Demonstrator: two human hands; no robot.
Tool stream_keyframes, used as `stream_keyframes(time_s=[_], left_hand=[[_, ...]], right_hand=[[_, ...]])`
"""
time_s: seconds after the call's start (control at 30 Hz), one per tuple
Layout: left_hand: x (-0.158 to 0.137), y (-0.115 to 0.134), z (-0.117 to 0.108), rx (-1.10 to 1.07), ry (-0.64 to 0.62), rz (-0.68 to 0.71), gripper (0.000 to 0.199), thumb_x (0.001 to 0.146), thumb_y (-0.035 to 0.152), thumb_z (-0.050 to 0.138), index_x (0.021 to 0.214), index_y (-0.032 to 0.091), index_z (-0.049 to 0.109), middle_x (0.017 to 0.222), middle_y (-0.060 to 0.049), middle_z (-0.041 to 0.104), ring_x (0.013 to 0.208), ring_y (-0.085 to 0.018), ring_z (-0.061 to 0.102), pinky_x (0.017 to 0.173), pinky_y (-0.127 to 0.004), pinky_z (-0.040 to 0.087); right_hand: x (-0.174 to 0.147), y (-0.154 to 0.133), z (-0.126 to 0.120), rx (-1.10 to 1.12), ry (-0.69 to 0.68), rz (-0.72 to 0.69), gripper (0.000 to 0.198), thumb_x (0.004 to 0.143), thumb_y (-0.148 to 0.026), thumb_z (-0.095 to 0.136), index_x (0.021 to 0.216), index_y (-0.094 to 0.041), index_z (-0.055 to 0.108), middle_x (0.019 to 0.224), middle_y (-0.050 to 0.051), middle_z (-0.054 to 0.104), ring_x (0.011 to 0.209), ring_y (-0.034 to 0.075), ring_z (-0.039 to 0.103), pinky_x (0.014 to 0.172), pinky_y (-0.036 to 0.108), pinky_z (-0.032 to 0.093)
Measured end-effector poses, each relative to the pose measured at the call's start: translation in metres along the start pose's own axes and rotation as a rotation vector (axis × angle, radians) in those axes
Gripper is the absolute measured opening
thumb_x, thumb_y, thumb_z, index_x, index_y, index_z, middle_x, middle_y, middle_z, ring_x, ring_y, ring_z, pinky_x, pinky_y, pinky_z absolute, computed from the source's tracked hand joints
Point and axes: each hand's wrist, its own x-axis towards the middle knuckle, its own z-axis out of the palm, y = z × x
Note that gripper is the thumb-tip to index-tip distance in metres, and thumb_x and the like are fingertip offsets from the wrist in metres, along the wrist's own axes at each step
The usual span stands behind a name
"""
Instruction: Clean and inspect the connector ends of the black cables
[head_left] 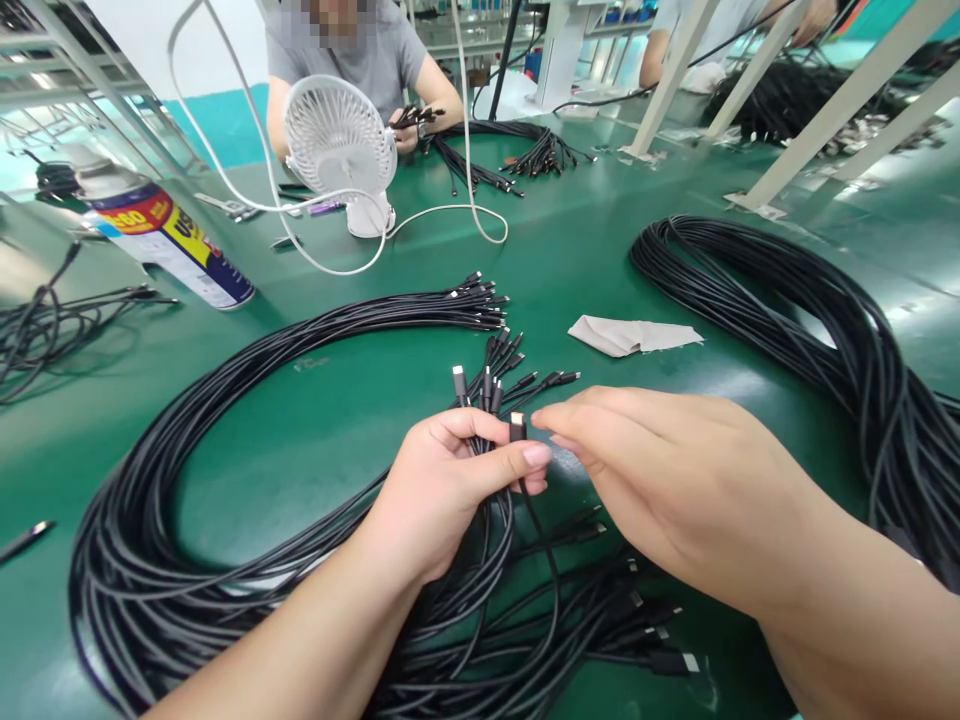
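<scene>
Head view: green tabletop [300,440] bears coiled black cables [120,560], white fan [341,135] and spray can [172,235], with a co-worker [397,55] opposite. Left hand [446,475] pinches a connector [517,428] above the tabletop; right hand [675,490] adjacent, its grip indeterminable.

Worktop [559,255] behind cloth [634,336]: open lane, up to far cables [541,155]
Left: looped cables [135,530], spray can [176,235] and fan [341,135] in the way
Right: coiled cables [795,300] block the side

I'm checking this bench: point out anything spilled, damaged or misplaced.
I see no spill or damage. One oddity: a crumpled pale scrap, cloth or paper, lies loose on the green tabletop near the right-hand cable bundle, as if casually dropped there.
</scene>
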Motion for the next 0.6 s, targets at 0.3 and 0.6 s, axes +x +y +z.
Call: stream_keyframes(time_s=[0.3,0.6], left_hand=[[0.0013,-0.0029,-0.0023,0.031,0.013,0.031,0.032,0.056,0.021,0.088,0.060,0.015,0.056,0.054,0.000,0.068,0.052,-0.012,0.064,0.056,-0.024,0.052],[0.0009,-0.0041,-0.0005,0.116,0.083,0.056,0.030,0.053,0.018,0.087,0.057,0.016,0.057,0.052,0.000,0.067,0.051,-0.013,0.063,0.056,-0.025,0.052]], right_hand=[[0.0023,-0.0012,0.0078,-0.051,0.017,-0.020,0.029,0.091,-0.008,0.039,0.088,-0.014,0.068,0.083,0.007,0.072,0.061,0.016,0.062,0.053,0.029,0.041],[0.0017,-0.0056,0.0087,-0.108,0.012,-0.009,0.028,0.089,-0.008,0.042,0.082,-0.014,0.069,0.081,0.008,0.072,0.057,0.016,0.060,0.050,0.031,0.040]])
